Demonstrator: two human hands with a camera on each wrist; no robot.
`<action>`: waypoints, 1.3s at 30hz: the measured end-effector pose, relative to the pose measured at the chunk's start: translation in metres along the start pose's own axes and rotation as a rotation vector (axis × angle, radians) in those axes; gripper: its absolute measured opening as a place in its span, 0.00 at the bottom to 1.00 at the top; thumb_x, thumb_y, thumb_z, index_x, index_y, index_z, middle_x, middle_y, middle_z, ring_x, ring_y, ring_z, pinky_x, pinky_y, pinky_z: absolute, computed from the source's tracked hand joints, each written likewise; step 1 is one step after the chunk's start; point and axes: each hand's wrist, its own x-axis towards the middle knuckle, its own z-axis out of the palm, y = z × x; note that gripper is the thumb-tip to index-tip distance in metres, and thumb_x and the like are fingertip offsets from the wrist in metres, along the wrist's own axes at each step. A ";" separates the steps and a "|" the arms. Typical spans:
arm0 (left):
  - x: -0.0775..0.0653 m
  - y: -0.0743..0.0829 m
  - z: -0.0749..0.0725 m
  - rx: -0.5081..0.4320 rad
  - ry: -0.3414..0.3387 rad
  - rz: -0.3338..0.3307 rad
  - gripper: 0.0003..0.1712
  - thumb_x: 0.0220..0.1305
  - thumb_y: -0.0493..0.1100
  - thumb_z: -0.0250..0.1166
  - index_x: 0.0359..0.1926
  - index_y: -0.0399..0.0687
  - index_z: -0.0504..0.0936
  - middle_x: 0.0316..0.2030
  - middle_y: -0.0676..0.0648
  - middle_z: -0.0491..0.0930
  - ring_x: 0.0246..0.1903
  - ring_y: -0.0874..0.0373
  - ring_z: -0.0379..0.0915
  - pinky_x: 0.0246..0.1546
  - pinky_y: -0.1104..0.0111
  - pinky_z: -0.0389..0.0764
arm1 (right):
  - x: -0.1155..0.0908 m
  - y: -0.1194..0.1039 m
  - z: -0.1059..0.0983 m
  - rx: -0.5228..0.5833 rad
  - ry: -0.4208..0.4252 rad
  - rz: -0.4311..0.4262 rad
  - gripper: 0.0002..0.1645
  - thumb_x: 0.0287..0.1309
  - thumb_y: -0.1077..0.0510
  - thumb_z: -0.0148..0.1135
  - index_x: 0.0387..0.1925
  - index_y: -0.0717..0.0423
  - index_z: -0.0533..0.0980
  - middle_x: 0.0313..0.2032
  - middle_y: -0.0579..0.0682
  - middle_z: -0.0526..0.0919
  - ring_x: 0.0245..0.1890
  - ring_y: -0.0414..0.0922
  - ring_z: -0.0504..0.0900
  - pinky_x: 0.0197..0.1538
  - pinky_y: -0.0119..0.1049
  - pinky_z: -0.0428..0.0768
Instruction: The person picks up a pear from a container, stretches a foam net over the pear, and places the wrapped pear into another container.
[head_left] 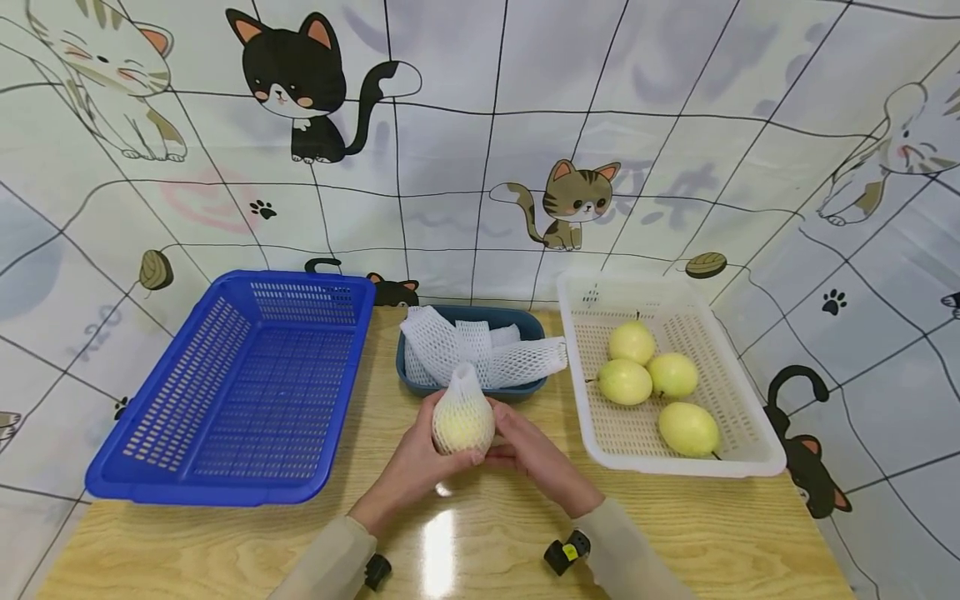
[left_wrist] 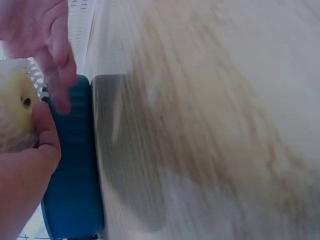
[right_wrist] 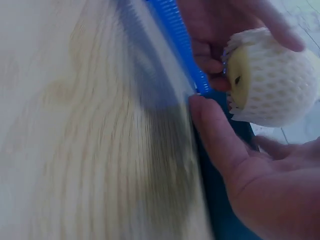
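Note:
A pale yellow pear (head_left: 461, 429) sits inside a white foam net (right_wrist: 280, 77), whose narrow end points up and away in the head view. My left hand (head_left: 416, 462) holds the netted pear, thumb on the near side and fingers around it. Bare skin with a dark blossom end shows at the net's opening in both wrist views. My right hand (head_left: 536, 457) is close beside the pear; in the right wrist view its fingers (right_wrist: 215, 127) are loosely extended and apart from the fruit. Just beyond the hands, more foam nets (head_left: 480, 350) lie in a dark teal container (head_left: 472, 310).
At left stands a blue plastic basket (head_left: 217, 492) with nothing in it. On the right, a white basket (head_left: 757, 433) contains several bare pears (head_left: 688, 429). All stand on a wooden table (head_left: 480, 542) before a cat-patterned backdrop (head_left: 450, 150).

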 end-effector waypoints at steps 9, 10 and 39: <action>0.001 -0.007 0.001 0.063 -0.013 0.078 0.60 0.47 0.48 0.86 0.77 0.63 0.60 0.66 0.50 0.73 0.60 0.53 0.72 0.62 0.53 0.72 | 0.001 0.006 -0.003 -0.032 -0.005 0.016 0.42 0.77 0.44 0.55 0.80 0.56 0.53 0.72 0.63 0.64 0.63 0.56 0.77 0.62 0.46 0.79; 0.001 -0.008 0.001 0.075 -0.008 0.077 0.60 0.46 0.49 0.86 0.76 0.64 0.61 0.66 0.50 0.73 0.60 0.54 0.72 0.61 0.53 0.72 | 0.001 0.006 -0.003 -0.062 0.003 0.002 0.44 0.75 0.44 0.58 0.81 0.55 0.53 0.73 0.62 0.62 0.65 0.56 0.75 0.62 0.47 0.79; 0.002 -0.003 -0.015 -0.752 -0.281 -0.241 0.38 0.85 0.56 0.43 0.76 0.28 0.54 0.60 0.40 0.76 0.59 0.51 0.77 0.62 0.57 0.77 | -0.002 -0.005 0.005 -0.221 0.083 -0.142 0.50 0.58 0.56 0.77 0.77 0.48 0.60 0.70 0.54 0.68 0.67 0.55 0.71 0.66 0.41 0.74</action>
